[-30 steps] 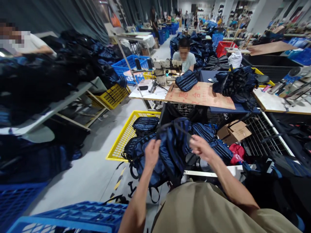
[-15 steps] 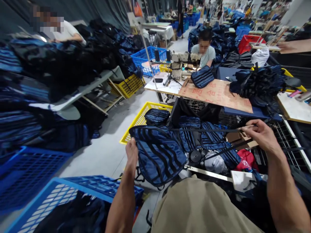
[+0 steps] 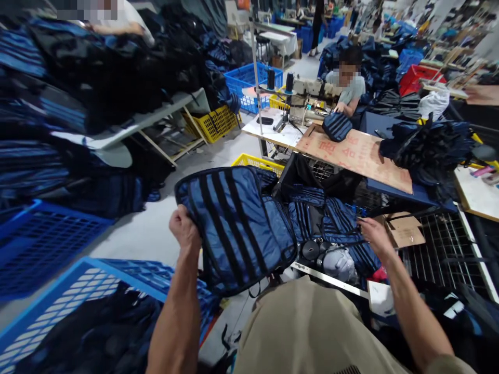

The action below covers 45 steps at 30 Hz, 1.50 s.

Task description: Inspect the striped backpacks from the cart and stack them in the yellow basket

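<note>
A dark blue bag [image 3: 230, 228] with black webbing bands hangs in front of me, its broad face turned up. My left hand [image 3: 185, 228] is closed in a fist on the bag's left edge. To the right, my right hand [image 3: 376, 239] has its fingers pinched together above striped blue pieces [image 3: 343, 221]; what they hold, if anything, is too small to make out. A small black loop [image 3: 254, 290] dangles from the bag's lower edge. Black webbing rolls [image 3: 311, 250] and a clear plastic bundle [image 3: 340, 264] lie below, between the bag and my right hand.
A blue crate [image 3: 93, 265] holding dark cloth stands at lower left, and a yellow crate [image 3: 259, 162] is behind the bag. Ahead, a co-worker [image 3: 346, 83] sits at a sewing machine [image 3: 307, 85]. An open cardboard box [image 3: 403, 230] rests on the wire rack [image 3: 444, 259].
The bag has turned its face more toward me and moved up and left with my left hand. My right hand has come inward and down; the long black strap is no longer stretched between my hands.
</note>
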Tool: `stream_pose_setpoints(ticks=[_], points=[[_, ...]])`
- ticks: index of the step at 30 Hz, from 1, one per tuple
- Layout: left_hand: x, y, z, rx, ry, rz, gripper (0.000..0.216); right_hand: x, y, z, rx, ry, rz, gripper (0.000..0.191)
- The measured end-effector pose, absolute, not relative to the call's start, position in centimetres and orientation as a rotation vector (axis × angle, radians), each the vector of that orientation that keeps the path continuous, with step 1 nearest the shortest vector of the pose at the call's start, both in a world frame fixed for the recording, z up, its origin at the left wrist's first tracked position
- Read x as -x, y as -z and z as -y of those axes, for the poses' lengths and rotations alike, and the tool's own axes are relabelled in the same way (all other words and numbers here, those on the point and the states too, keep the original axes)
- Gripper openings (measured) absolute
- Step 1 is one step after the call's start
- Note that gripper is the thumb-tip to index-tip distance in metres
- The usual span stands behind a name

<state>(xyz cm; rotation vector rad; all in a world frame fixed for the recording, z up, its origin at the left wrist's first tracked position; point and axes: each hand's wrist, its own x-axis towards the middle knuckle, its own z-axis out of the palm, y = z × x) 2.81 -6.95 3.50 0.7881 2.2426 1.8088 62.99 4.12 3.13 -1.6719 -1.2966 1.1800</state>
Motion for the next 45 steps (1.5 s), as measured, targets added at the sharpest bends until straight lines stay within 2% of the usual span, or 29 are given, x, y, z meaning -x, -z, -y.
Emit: stream_pose_setpoints(ticks=[3,6,8,11,13,20,24,28,31,40,42,45], points=[[-0.9,-5.1,8.0,-0.942,-1.736,-2.320,0.051,-67.6,-5.4,-6.4,1.753,-0.875,1.393,0.049],[-2.3,-6.1,7.2,-0.951,-1.837,-2.223,0.058,-70.4,-6.0,-8.8,1.820,-0.540,1.519,0.050],[-4.3,-6.8,6.2,-0.903,-1.945,-2.105,0.064,-70.1,-5.5,-9.7,1.809,-0.707,1.632,0.057],[-7.1,-8.5,5.2,-0.848,-1.988,-1.948,0.069,-66.2,-4.8,-9.6,1.634,-1.156,1.814,0.080],[-8.7,-9.9,5.0,-0.884,-1.942,-1.920,0.067,-62.0,-5.1,-9.1,1.450,-1.225,1.850,0.088],[-13.4,-13.9,5.5,-1.003,-1.681,-1.801,0.059,-48.6,-10.7,-8.9,0.785,-1.386,1.786,0.065],[-13.9,-14.3,5.7,-1.012,-1.755,-1.781,0.066,-47.2,-12.0,-7.6,0.608,-1.763,1.485,0.064],[-13.5,-13.6,5.7,-1.112,-1.673,-1.816,0.070,-47.9,-13.0,-5.4,0.374,-2.039,1.408,0.075],[-13.1,-13.1,5.5,-1.141,-1.636,-1.834,0.072,-48.2,-14.4,-4.7,0.390,-2.100,1.529,0.064],[-11.7,-13.3,4.7,-1.413,-1.516,-1.995,0.061,-48.7,-16.2,-6.1,0.686,-1.884,1.708,0.048],[-11.9,-13.4,4.4,-1.468,-1.470,-2.040,0.055,-48.7,-15.6,-7.5,0.807,-1.644,1.811,0.042],[-13.0,-13.5,3.9,-1.481,-1.409,-2.112,0.044,-48.3,-14.4,-9.7,1.022,-1.080,1.918,0.030]])
